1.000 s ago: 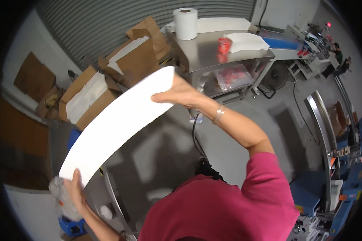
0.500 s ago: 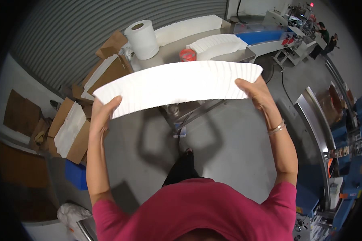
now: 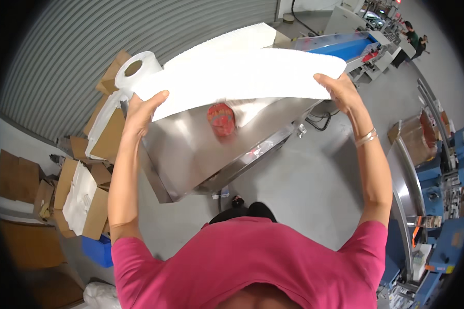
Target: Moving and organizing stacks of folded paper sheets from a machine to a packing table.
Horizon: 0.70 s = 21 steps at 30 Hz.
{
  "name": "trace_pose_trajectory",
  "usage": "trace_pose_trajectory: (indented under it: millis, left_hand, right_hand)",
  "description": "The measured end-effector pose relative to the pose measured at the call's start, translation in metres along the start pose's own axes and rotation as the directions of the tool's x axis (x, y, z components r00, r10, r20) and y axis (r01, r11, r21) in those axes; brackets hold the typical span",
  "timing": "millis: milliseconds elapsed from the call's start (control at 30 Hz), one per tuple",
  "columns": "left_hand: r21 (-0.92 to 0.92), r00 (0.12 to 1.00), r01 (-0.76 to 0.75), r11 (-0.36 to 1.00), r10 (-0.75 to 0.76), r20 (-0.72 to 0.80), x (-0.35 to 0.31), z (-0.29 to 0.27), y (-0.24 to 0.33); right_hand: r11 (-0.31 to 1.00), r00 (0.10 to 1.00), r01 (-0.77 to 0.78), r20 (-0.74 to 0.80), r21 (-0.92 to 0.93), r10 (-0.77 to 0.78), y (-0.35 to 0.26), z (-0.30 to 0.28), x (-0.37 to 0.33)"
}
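Stretched between my two hands is a long, slightly arched stack of white sheets (image 3: 247, 74), its lower edge finely ridged. My left hand (image 3: 143, 110) grips its left end, thumb on the near side. At the other end my right hand (image 3: 342, 91) clamps it the same way, a bracelet on the wrist. The stack is above a metal table (image 3: 183, 149) and hides part of it. On the table a red round container (image 3: 221, 119) stands just below the stack's middle. Behind lies another long white stack (image 3: 227, 45), partly covered by the held one.
A big white roll (image 3: 144, 64) stands at the table's left. Open cardboard boxes (image 3: 100, 201) with white liners sit on the left, a blue bin (image 3: 98, 251) below them. A blue conveyor (image 3: 340, 47) runs at the back right. Two people (image 3: 412, 41) are far off; machinery lines the right.
I have come closer to the table, and more of its top shows below the stack. Both hands still hold the white stack, now farther forward over the table.
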<state>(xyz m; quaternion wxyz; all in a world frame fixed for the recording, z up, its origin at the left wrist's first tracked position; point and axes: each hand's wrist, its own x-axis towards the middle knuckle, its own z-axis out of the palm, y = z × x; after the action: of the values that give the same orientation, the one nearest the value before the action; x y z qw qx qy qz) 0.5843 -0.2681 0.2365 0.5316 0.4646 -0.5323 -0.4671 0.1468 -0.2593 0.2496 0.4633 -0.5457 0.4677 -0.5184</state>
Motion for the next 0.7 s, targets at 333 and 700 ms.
trace_pose_trajectory:
  millis: [333, 700]
  left_hand:
    - [0.013, 0.982, 0.121, 0.993, -0.118, -0.144, 0.104, 0.021, -0.057]
    - [0.023, 0.845, 0.458, 0.889, -0.427, -0.321, 0.142, 0.058, -0.136]
  right_hand:
    - [0.981, 0.962, -0.107, 0.234, -0.163, 0.144, 0.049, -0.031, 0.196]
    - [0.814, 0.732, -0.267, 0.441, -0.516, 0.520, 0.160, -0.034, 0.351]
